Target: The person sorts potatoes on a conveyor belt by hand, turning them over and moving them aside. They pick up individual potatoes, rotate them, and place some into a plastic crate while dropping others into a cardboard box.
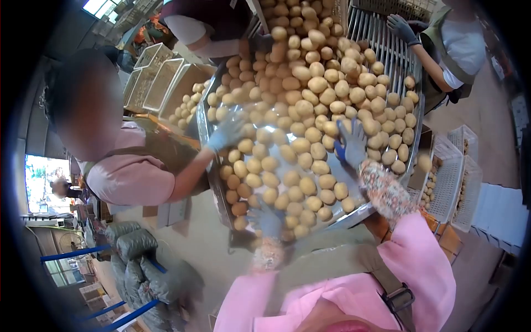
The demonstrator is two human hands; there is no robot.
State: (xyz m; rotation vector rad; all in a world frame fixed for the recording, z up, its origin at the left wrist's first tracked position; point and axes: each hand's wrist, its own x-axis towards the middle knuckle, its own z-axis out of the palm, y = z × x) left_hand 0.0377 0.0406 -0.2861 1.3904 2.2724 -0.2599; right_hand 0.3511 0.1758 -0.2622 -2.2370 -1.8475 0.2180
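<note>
Potatoes [307,185] cover a metal sorting table [337,169] in front of me. My right hand [351,143], in a grey and blue glove, lies among the potatoes on the right side with its fingers spread. Near the front left edge is my left hand [266,219], also gloved and a little blurred. Its fingers look stretched out, touching or just above the potatoes there. I see nothing gripped in either hand. Patterned sleeve covers [384,191] run over both my forearms.
A co-worker's gloved hand [227,131] reaches in from the left. Another person's gloved hand [402,29] is by the metal bars [381,33] at the far right. White crates [445,177] stand on the right, more crates [161,83] at the back left. Stuffed sacks [138,260] are piled at lower left.
</note>
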